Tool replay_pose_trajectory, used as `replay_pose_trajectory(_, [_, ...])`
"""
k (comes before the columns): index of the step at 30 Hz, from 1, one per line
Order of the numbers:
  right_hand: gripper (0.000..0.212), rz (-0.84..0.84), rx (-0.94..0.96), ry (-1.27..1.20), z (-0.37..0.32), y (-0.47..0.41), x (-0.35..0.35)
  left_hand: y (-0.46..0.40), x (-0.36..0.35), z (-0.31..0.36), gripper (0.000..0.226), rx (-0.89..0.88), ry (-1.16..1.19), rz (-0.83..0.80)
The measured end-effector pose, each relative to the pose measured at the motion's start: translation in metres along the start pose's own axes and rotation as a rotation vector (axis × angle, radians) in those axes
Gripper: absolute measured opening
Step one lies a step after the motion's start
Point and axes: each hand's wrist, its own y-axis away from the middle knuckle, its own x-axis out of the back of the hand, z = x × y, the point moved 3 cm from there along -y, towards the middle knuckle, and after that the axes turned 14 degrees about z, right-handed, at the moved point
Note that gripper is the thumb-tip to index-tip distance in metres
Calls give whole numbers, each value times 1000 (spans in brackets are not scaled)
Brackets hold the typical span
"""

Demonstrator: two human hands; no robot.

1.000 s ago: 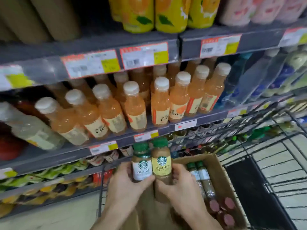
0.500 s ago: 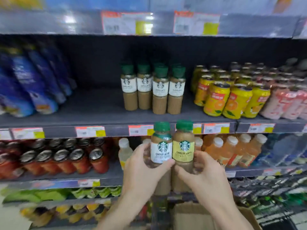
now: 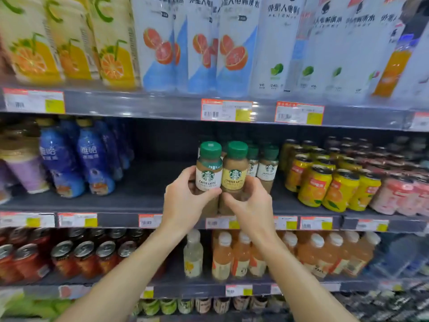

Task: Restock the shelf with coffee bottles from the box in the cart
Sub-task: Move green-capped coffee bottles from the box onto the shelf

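Coffee bottles, upright and touching, are gripped between the left hand and right hand, arms outstretched.

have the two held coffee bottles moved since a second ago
Yes. The two coffee bottles went up from the cart box to the middle shelf, right in front of the shelved coffee bottles.

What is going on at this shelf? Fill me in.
A person is restocking. The left hand grips a green-capped, white-labelled caffe latte bottle, and the right hand grips a green-capped, yellow-labelled cheese latte bottle. Both are held side by side in front of the dark middle shelf, just ahead of the matching green-capped coffee bottles standing there.
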Motion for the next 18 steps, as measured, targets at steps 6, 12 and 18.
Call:
replay_pose_trajectory(6, [41, 26, -46, 2, 23, -17, -35, -26, -14, -29, 59, 48, 5, 2])
replay_pose_trajectory(12, [44, 30, -67, 7, 47, -25, -48, -35, -26, -44, 52, 52, 24, -11])
replay_pose_trajectory(18, [54, 55, -71, 39, 56, -24, -53, -43, -34, -48, 45, 48, 9, -50])
